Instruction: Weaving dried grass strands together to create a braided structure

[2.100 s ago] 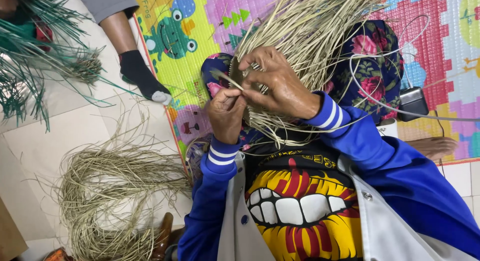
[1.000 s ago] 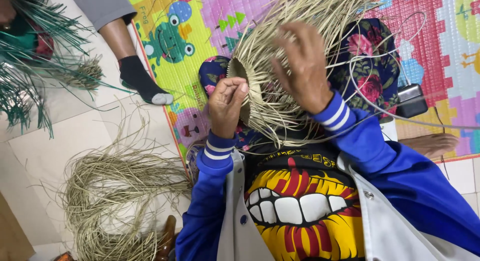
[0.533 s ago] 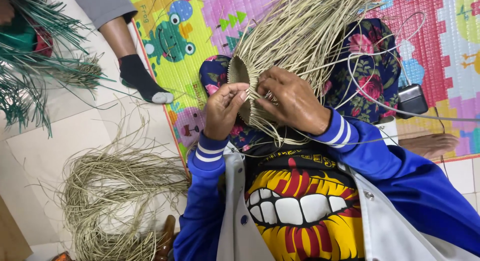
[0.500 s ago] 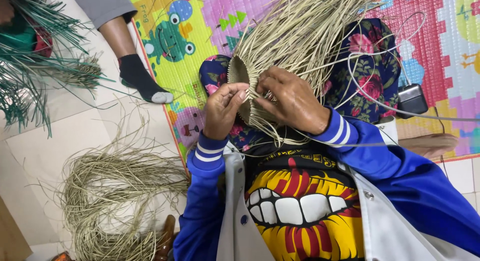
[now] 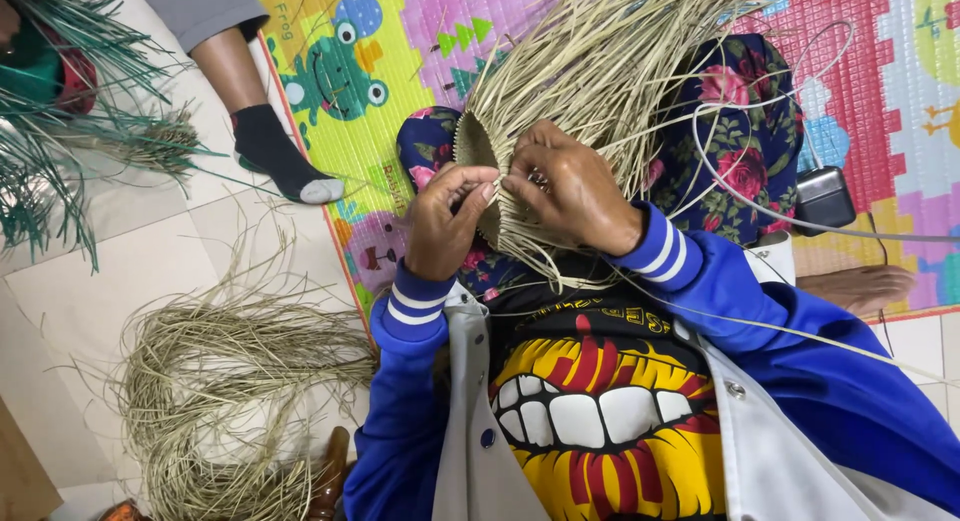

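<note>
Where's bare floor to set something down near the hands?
Bare pale tile lies between the dry straw pile and the green reed bundle. Open play mat sits beyond the black device. Crowded: left hand, right hand and the woven straw piece.

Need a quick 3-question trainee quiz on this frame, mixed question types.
1. True or false: both hands grip the woven straw piece.
2. The loose coil of dry straw lies on which side of the person? A) left B) right C) on the play mat
3. Fill in: another person's foot wears a dark ____.

Key:
1. True: the left hand and the right hand pinch strands at its edge.
2. A
3. sock
</note>
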